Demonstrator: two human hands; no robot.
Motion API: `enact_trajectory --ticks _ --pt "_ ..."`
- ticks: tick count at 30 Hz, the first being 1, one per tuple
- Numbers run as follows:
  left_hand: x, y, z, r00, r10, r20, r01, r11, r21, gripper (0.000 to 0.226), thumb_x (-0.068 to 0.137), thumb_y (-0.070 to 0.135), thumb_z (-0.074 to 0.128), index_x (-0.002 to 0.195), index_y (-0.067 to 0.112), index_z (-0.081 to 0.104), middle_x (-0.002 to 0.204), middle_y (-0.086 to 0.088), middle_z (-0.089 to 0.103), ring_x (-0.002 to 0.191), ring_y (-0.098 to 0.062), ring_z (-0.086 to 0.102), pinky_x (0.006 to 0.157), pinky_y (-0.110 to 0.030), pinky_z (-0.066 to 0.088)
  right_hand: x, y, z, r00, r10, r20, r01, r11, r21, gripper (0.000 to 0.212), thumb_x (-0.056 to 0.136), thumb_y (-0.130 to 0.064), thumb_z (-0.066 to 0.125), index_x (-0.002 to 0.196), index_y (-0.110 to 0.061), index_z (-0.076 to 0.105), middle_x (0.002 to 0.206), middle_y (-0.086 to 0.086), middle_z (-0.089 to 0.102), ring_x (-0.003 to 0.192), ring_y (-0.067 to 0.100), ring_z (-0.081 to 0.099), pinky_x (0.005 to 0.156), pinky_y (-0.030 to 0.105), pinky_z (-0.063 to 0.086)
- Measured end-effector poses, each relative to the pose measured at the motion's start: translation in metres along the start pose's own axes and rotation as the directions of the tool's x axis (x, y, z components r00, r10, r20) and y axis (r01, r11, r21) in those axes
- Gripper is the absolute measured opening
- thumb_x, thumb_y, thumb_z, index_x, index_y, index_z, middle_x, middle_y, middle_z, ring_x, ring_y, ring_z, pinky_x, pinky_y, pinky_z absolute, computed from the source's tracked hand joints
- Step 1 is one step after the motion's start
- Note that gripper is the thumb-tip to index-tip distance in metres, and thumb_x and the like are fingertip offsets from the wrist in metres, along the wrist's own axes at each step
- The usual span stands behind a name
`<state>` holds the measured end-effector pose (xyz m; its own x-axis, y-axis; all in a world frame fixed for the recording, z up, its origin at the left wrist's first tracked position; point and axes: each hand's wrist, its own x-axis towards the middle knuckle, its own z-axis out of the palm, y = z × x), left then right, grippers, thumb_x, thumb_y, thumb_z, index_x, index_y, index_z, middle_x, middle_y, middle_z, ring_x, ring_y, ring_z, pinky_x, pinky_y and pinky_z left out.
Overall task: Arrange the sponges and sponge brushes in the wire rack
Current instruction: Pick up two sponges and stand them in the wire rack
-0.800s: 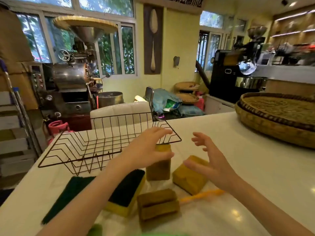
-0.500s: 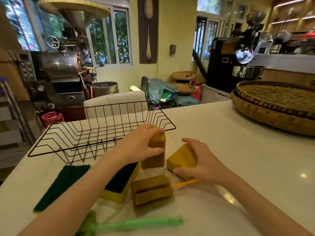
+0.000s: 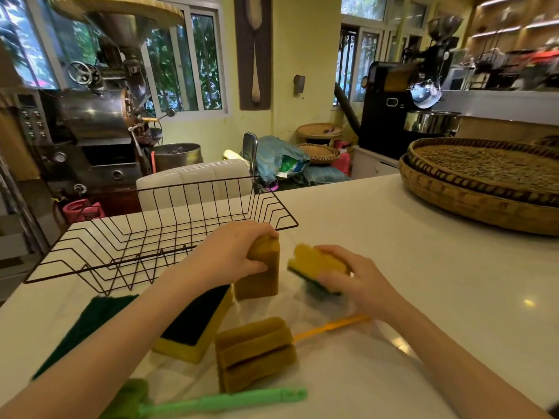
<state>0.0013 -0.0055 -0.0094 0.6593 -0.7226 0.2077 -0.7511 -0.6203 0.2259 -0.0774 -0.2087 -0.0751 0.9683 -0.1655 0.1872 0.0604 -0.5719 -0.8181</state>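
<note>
left hand: your left hand (image 3: 230, 252) was clenched over the top of a brown sponge (image 3: 260, 272), just in front of the wire rack's near right corner.
brown sponge: stood upright on the table (image 3: 423, 267), bottom end touching the surface.
right hand: your right hand (image 3: 352, 279) was grasping a yellow sponge (image 3: 311, 263) with a green scrub side, right of the brown sponge, tilted; looked lifted off the table, edges blurred.
wire rack: the wire rack (image 3: 145, 237) sat on the table, held nothing.
flat sponge: yellow sponge with dark pad up (image 3: 196, 323) lay in front of the rack, under your left forearm.
green pad: a dark green scouring pad (image 3: 87, 325) lay in front of the rack's left part.
slotted sponge: a brown sponge head (image 3: 255, 352) on an orange handle (image 3: 331, 326), nearer you than the rack.
green brush: green handle (image 3: 223, 402), nearest you, farthest from the rack.
basket: a woven tray (image 3: 481, 182) well right of the rack.
</note>
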Motion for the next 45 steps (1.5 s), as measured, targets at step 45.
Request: enact_trajectory --ticks 45 --pt "-0.015 0.001 0.015 0.947 0.182 0.264 -0.14 0.975 -0.171 0.04 0.064 0.031 0.075 0.092 0.04 0.049 0.098 0.026 0.04 0.094 0.008 0.04 0.076 -0.008 0.033 0.005 0.021 -0.003 0.996 -0.03 -0.081 0.004 0.955 -0.296 0.055 0.072 -0.055 0.06 0.121 -0.032 0.048 0.143 0.001 0.033 0.134 0.017 0.02 0.108 0.035 0.021"
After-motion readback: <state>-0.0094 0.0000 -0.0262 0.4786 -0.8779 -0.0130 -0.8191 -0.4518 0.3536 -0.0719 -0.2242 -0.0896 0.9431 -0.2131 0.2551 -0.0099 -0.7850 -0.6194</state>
